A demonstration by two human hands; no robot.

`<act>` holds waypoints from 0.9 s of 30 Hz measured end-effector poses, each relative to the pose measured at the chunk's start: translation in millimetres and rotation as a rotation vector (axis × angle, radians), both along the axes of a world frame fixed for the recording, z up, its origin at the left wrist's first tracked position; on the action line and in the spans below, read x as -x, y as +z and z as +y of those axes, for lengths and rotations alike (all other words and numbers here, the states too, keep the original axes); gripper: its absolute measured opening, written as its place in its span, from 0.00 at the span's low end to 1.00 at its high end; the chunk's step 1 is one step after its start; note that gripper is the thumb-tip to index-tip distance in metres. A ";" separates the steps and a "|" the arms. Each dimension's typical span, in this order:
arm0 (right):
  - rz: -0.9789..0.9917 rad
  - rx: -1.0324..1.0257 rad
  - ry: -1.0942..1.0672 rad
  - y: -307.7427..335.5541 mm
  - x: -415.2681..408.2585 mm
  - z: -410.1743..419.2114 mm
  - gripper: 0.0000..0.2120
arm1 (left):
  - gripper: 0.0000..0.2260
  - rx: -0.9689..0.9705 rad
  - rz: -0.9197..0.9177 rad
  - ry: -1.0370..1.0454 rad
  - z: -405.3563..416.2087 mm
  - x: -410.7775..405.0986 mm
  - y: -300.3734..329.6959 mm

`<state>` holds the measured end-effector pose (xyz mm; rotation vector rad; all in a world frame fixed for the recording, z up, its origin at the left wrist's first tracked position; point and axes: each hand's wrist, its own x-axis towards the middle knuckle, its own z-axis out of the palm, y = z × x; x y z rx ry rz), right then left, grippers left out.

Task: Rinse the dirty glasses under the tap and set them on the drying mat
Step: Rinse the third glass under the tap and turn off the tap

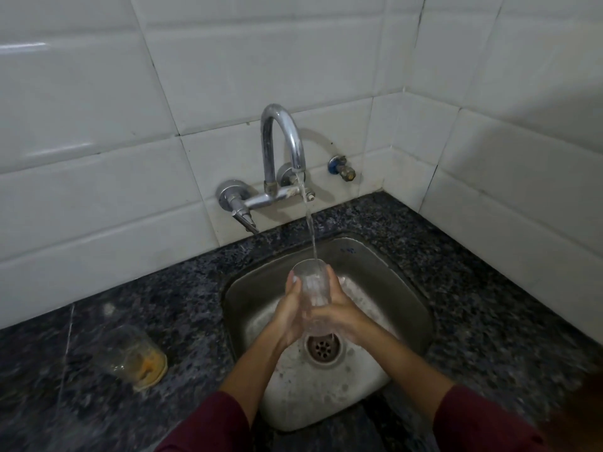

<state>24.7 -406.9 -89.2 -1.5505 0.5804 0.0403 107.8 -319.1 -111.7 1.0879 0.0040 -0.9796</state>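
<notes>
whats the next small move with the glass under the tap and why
Probably tip the glass over the sink to empty it. Both hands, left hand and right hand, hold it upright under the running tap, and water streams into its open mouth. A second glass with orange residue waits on the counter.

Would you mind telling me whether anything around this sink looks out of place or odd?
Only the second glass on the counter left of the sink: it has orange residue at its bottom, so it is unrinsed. No drying mat is in view.
</notes>
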 end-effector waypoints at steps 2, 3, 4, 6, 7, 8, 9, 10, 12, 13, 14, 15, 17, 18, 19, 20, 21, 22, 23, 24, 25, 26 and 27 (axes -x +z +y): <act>0.034 0.424 0.080 9.0 -3.0 -8.6 0.55 | 0.21 -0.174 -0.281 -0.058 0.3 -10.8 6.4; 0.032 0.644 0.151 12.0 -3.2 -11.1 0.55 | 0.22 -0.253 -0.403 -0.065 1.9 -15.4 11.0; 0.014 0.844 0.228 14.2 -2.1 -11.3 0.54 | 0.21 -0.271 -0.491 -0.050 3.0 -19.9 14.8; -0.007 1.069 0.311 16.0 -1.3 -10.2 0.53 | 0.11 -0.248 -0.585 -0.037 4.3 -24.2 26.0; -0.012 1.082 0.313 16.5 -1.7 -10.6 0.53 | 0.08 -0.246 -0.607 -0.043 5.4 -25.0 31.1; -0.018 1.034 0.310 17.0 -2.6 -12.6 0.54 | 0.09 -0.231 -0.608 -0.051 6.8 -26.2 34.1; -0.023 0.927 0.298 17.8 -3.8 -15.4 0.55 | 0.09 -0.201 -0.590 -0.056 8.3 -27.3 35.5; -0.039 0.760 0.275 18.3 -5.7 -19.4 0.55 | 0.09 -0.161 -0.571 -0.050 10.7 -27.2 38.2; -0.108 0.273 0.240 22.5 -5.5 -26.6 0.52 | 0.09 -0.069 -0.519 -0.043 15.6 -27.6 38.2; -0.136 0.019 0.241 25.4 -4.0 -28.7 0.48 | 0.09 -0.006 -0.469 -0.043 17.9 -27.9 36.4; -0.137 -0.213 0.254 27.3 -2.8 -31.2 0.43 | 0.07 0.065 -0.417 -0.043 19.7 -27.5 36.0; -0.123 -0.388 0.274 30.2 -0.7 -32.8 0.39 | 0.06 0.136 -0.367 -0.042 21.7 -26.8 35.0; -0.084 -0.444 0.297 33.1 0.5 -35.2 0.37 | 0.05 0.211 -0.309 -0.039 23.5 -27.9 33.9; -0.067 -0.349 0.280 33.4 0.0 -34.7 0.39 | 0.04 0.215 -0.301 -0.039 24.0 -28.2 33.9; -0.060 -0.159 0.256 35.0 -0.3 -32.4 0.42 | 0.04 0.194 -0.312 -0.046 23.3 -28.6 34.1; -0.064 0.119 0.260 38.2 -0.1 -29.0 0.45 | 0.04 0.148 -0.349 -0.056 21.9 -28.1 35.8; -0.063 0.428 0.298 40.1 -0.4 -25.2 0.47 | 0.04 0.097 -0.387 -0.060 20.3 -27.2 37.7; -0.060 0.691 0.340 39.1 -1.2 -22.5 0.49 | 0.03 0.056 -0.413 -0.050 19.1 -25.6 39.1; -0.068 0.841 0.351 39.4 -0.1 -19.7 0.49 | 0.03 0.039 -0.415 -0.029 18.3 -23.5 39.8; -0.085 0.870 0.335 38.4 0.4 -18.4 0.50 | 0.06 0.037 -0.411 -0.011 17.8 -22.3 40.2; -0.098 0.826 0.319 38.8 1.6 -17.4 0.50 | 0.08 0.048 -0.407 -0.008 17.8 -21.6 41.4; -0.100 0.691 0.304 36.8 2.1 -17.8 0.49 | 0.09 0.059 -0.405 -0.017 18.8 -21.3 42.0; -0.108 0.490 0.293 34.8 2.5 -18.9 0.49 | 0.09 0.072 -0.406 -0.033 20.0 -22.2 42.0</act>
